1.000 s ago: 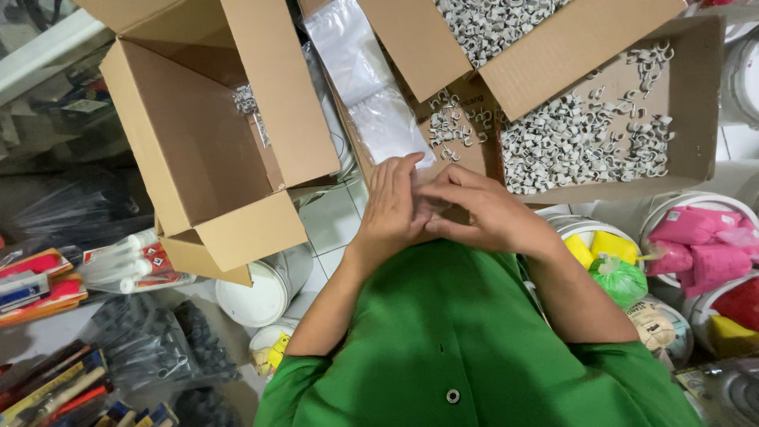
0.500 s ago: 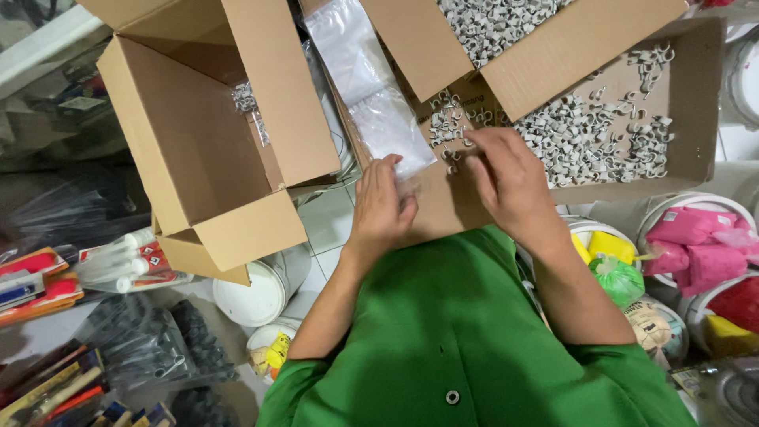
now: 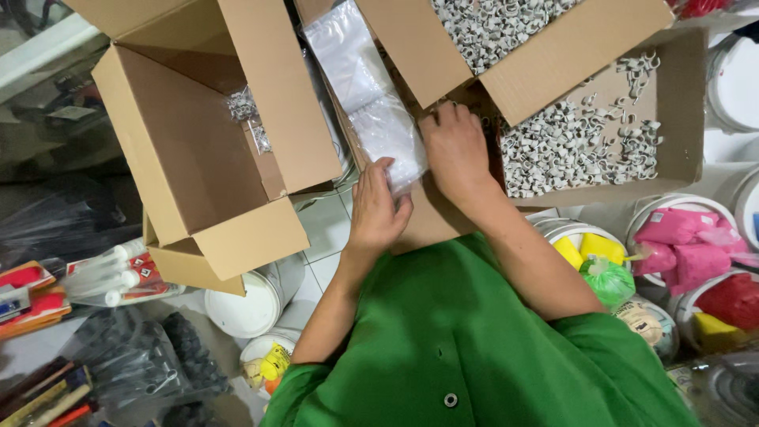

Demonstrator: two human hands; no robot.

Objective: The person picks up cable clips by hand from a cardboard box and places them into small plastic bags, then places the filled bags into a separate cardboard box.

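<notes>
Left hand [image 3: 379, 207] pinches the lower edge of a clear plastic bag [image 3: 379, 130] lying on the flap of the open cardboard box [image 3: 601, 170], fingers curled onto the film. Right hand [image 3: 457, 150] rests beside it, fingers bent down at the bag's mouth near the heap of small grey clips [image 3: 577, 146], seemingly opening it; filling it would call for a spread mouth.

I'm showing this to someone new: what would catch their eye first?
The two hands at centre: the left hand and right hand hold a clear plastic bag. Just right, an open cardboard box holds heaps of small grey clips. Bottom right, pink packets fill a white tub.
</notes>
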